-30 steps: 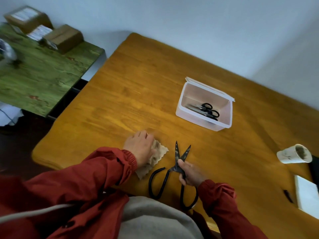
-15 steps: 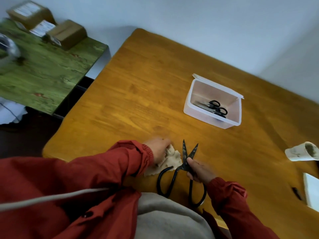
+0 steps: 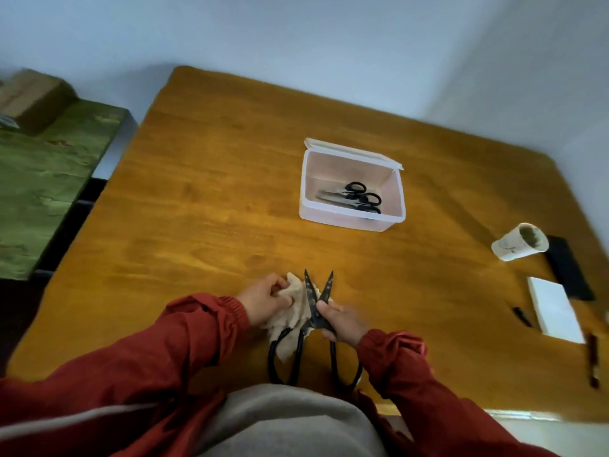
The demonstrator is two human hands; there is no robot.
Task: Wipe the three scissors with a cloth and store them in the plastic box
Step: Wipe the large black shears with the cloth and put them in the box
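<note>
At the counter's (image 3: 214,209) near edge, my left hand (image 3: 268,300), flat on the cloth (image 3: 296,303) a second ago, now bunches it against the open black scissors (image 3: 312,319). My right hand (image 3: 341,319) pinches their pivot. Wiping begins; the plastic box (image 3: 342,222) waits mid-counter.

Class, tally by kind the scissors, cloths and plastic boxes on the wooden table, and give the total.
Translucent plastic box: 1
Small black-handled scissors, inside that box: seemingly 2
Large black metal scissors: 1
Crumpled beige cloth: 1
Total: 5
</note>
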